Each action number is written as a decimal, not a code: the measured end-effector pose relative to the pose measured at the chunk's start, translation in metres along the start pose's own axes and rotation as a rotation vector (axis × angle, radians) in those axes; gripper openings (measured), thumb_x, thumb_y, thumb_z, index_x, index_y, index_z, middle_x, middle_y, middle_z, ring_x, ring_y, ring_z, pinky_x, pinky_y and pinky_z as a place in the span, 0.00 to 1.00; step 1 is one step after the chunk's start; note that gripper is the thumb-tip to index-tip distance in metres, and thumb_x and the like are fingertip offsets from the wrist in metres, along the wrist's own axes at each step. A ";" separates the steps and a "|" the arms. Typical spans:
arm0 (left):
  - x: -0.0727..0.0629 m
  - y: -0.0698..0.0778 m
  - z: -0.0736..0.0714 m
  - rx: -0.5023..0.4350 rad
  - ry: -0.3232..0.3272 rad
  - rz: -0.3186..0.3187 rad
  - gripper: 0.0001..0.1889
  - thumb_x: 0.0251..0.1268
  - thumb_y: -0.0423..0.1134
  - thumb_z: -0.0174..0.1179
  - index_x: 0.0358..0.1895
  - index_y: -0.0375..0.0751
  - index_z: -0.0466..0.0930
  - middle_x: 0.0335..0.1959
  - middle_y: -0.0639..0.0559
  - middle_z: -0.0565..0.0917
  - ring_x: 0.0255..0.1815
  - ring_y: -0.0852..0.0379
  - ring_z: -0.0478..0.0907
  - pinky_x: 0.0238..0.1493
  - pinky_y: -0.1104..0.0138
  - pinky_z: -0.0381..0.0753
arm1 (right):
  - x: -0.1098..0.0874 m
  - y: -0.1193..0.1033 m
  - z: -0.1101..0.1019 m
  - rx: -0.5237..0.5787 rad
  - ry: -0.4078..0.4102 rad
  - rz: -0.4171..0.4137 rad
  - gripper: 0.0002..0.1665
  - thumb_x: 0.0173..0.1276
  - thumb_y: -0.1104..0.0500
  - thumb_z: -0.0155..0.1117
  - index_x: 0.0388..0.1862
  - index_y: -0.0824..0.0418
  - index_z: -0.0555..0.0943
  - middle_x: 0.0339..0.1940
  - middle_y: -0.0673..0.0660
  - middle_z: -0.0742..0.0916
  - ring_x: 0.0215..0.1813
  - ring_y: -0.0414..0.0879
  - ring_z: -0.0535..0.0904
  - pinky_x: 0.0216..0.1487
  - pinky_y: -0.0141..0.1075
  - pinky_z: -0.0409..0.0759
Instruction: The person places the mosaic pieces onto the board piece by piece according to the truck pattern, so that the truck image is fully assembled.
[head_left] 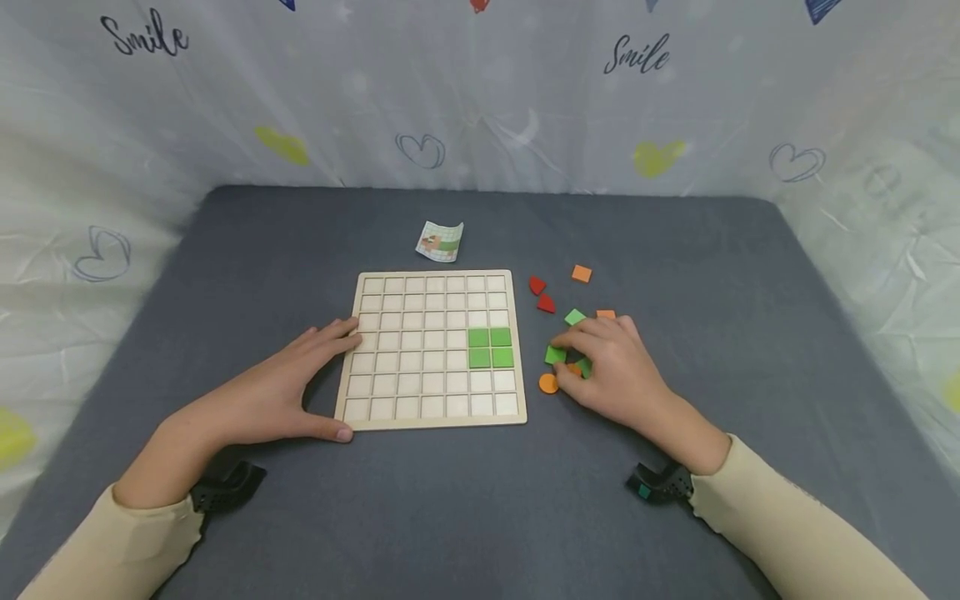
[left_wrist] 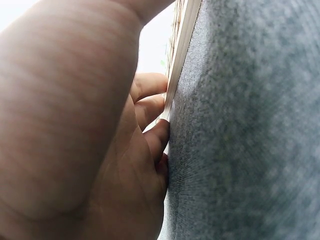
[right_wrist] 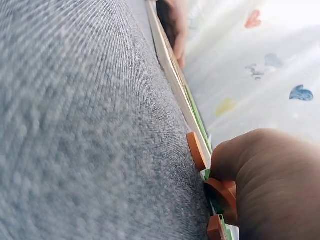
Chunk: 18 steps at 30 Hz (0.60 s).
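Note:
A square wooden grid board [head_left: 431, 426] lies flat on the table, with a block of green square tiles [head_left: 490, 347] set in cells at its right side. My left hand [head_left: 273, 396] touches the board's left edge, thumb near the lower corner and fingers spread and fairly straight; the left wrist view shows its fingers [left_wrist: 150, 107] against the wooden rim. At the board's right, my right hand [head_left: 615, 371] pinches a loose green square [head_left: 555, 355] between thumb and index finger. An orange disc [head_left: 549, 383] lies beside the thumb. Other pieces are partly hidden beneath this hand.
Two red pieces [head_left: 546, 303] and an orange square [head_left: 581, 273] lie beyond my right hand, with a light green piece [head_left: 575, 317] closer to it. A small picture card [head_left: 440, 242] rests behind the board. A printed curtain [head_left: 480, 92] surrounds the grey table [head_left: 480, 517].

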<state>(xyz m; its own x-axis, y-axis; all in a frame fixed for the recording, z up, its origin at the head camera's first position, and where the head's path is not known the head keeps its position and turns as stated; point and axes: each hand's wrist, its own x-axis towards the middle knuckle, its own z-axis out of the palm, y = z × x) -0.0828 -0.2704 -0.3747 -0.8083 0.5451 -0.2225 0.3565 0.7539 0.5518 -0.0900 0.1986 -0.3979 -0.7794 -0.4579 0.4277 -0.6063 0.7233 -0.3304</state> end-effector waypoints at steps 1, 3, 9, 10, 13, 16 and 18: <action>-0.001 0.000 0.000 0.000 -0.001 -0.003 0.68 0.49 0.79 0.75 0.91 0.55 0.53 0.92 0.56 0.43 0.90 0.31 0.37 0.82 0.29 0.50 | 0.000 0.000 0.001 0.007 0.012 -0.007 0.10 0.61 0.62 0.73 0.42 0.58 0.93 0.39 0.51 0.90 0.38 0.45 0.81 0.44 0.45 0.64; -0.002 0.000 -0.001 -0.001 -0.002 -0.010 0.68 0.49 0.79 0.75 0.91 0.55 0.52 0.92 0.56 0.43 0.90 0.30 0.37 0.81 0.28 0.50 | 0.001 0.000 0.003 0.025 0.041 -0.022 0.10 0.61 0.62 0.73 0.42 0.58 0.93 0.38 0.51 0.90 0.37 0.45 0.79 0.44 0.45 0.64; -0.005 -0.003 0.000 -0.005 0.002 -0.014 0.68 0.49 0.79 0.75 0.91 0.57 0.53 0.92 0.57 0.43 0.90 0.31 0.37 0.81 0.28 0.50 | 0.003 0.000 0.006 0.079 0.117 -0.067 0.10 0.61 0.63 0.74 0.42 0.59 0.93 0.38 0.50 0.90 0.37 0.46 0.79 0.44 0.45 0.64; -0.004 -0.003 0.000 -0.004 0.001 -0.015 0.68 0.49 0.79 0.76 0.91 0.57 0.52 0.92 0.58 0.43 0.90 0.31 0.36 0.82 0.28 0.50 | 0.003 0.000 0.006 0.088 0.124 -0.070 0.10 0.61 0.63 0.74 0.42 0.60 0.93 0.38 0.51 0.90 0.37 0.46 0.80 0.44 0.45 0.65; -0.001 -0.004 0.001 0.002 -0.004 -0.022 0.67 0.49 0.78 0.76 0.91 0.59 0.51 0.92 0.60 0.42 0.91 0.32 0.36 0.82 0.29 0.51 | 0.002 0.000 0.006 0.126 0.131 -0.066 0.11 0.60 0.65 0.75 0.43 0.60 0.93 0.39 0.51 0.90 0.39 0.47 0.82 0.45 0.45 0.65; 0.000 -0.003 0.002 0.001 -0.005 -0.022 0.67 0.50 0.78 0.77 0.91 0.59 0.51 0.92 0.60 0.42 0.91 0.33 0.36 0.82 0.30 0.51 | 0.001 -0.001 0.007 0.154 0.118 -0.069 0.12 0.61 0.65 0.75 0.44 0.60 0.93 0.41 0.51 0.91 0.40 0.47 0.82 0.49 0.47 0.67; 0.001 -0.002 0.003 -0.005 0.000 -0.019 0.67 0.50 0.77 0.77 0.91 0.59 0.52 0.92 0.59 0.43 0.91 0.33 0.36 0.82 0.30 0.51 | 0.002 -0.003 0.007 0.169 0.108 -0.078 0.12 0.61 0.65 0.76 0.45 0.60 0.93 0.43 0.51 0.90 0.42 0.47 0.83 0.52 0.48 0.69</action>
<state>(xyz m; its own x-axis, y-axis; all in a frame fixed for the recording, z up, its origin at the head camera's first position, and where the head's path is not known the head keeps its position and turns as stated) -0.0827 -0.2707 -0.3780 -0.8149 0.5309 -0.2326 0.3389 0.7620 0.5518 -0.0906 0.1919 -0.4025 -0.7132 -0.4441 0.5423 -0.6890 0.5866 -0.4256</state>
